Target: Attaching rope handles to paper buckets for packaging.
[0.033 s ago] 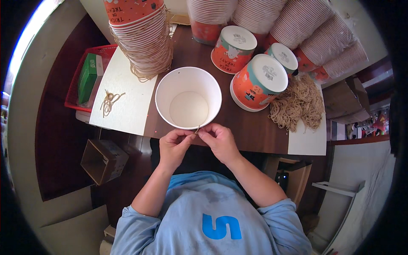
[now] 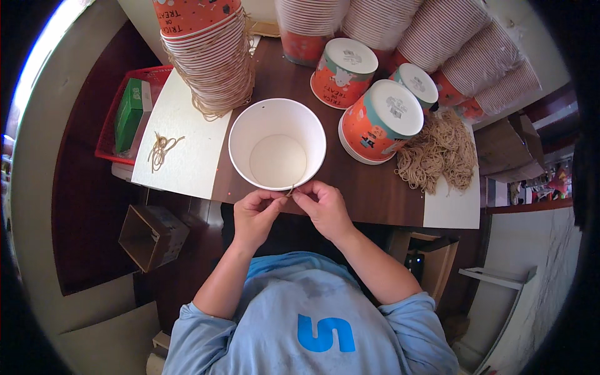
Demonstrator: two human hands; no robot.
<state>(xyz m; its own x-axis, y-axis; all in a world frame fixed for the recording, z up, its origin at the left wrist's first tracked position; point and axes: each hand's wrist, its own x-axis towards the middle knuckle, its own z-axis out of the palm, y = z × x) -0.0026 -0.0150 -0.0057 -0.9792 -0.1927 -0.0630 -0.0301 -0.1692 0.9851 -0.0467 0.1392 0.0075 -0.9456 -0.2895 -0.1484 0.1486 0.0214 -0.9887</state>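
Observation:
A white-lined paper bucket point(image 2: 247, 147) stands mouth up at the near side of the brown table, with a small dark hole in its far wall. At its near rim, my left hand point(image 2: 255, 215) pinches a short piece of tan string point(image 2: 290, 192) between thumb and fingers. My right hand point(image 2: 326, 212) pinches the same string just beside it, its fingertips close against the rim. The string comes up over the rim between the two hands. My fingers hide most of it, and I cannot make out whether it is knotted.
Upside-down orange buckets point(image 2: 375, 128) stand to the right, beside a heap of tan strings point(image 2: 440, 153). A tall stack of buckets with strings point(image 2: 215, 69) rises at the far left. Loose strings point(image 2: 162, 152) lie on a white board. More bucket stacks point(image 2: 444, 31) line the back; a cardboard box point(image 2: 172, 237) sits below left.

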